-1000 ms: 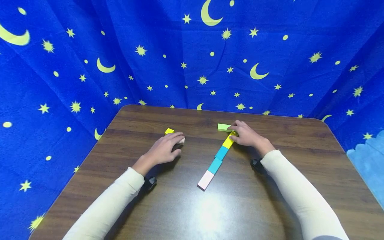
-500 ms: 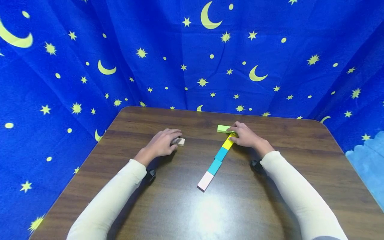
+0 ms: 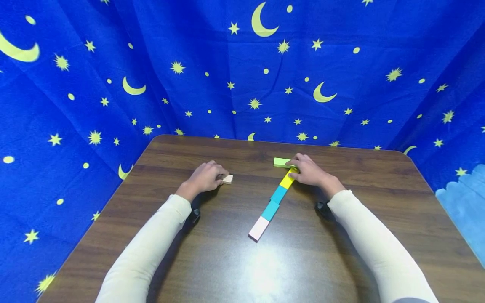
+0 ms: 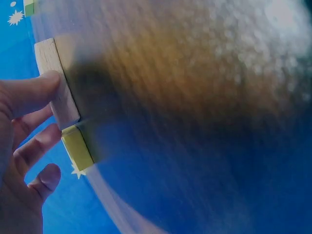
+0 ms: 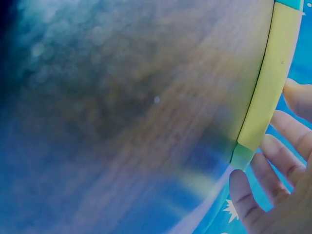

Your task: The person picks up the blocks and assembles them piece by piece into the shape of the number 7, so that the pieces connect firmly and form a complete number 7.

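Observation:
My left hand (image 3: 206, 176) pinches a pale wooden block (image 3: 228, 179) at the table's left middle; its thumb lies on the near face in the left wrist view. A yellow block (image 4: 78, 148) adjoins that block's end there, hidden behind the hand in the head view. My right hand (image 3: 308, 170) rests by the far end of a slanting row, its fingers spread and loosely bent beside a yellow block (image 3: 287, 181) and a light green block (image 3: 280, 162). The row continues toward me with two blue blocks (image 3: 278, 194) and a pale pink block (image 3: 259, 228).
The brown wooden table (image 3: 212, 261) has a rounded far edge. Behind it hangs a blue curtain (image 3: 212, 46) with moons and stars. A light blue fluffy cloth (image 3: 464, 210) lies past the right edge. Light glares off the table near the front.
My left hand has drawn back slightly toward me and closed its fingertips on the pale block. The yellow block beside it has become hidden behind the hand. The right hand has stayed put.

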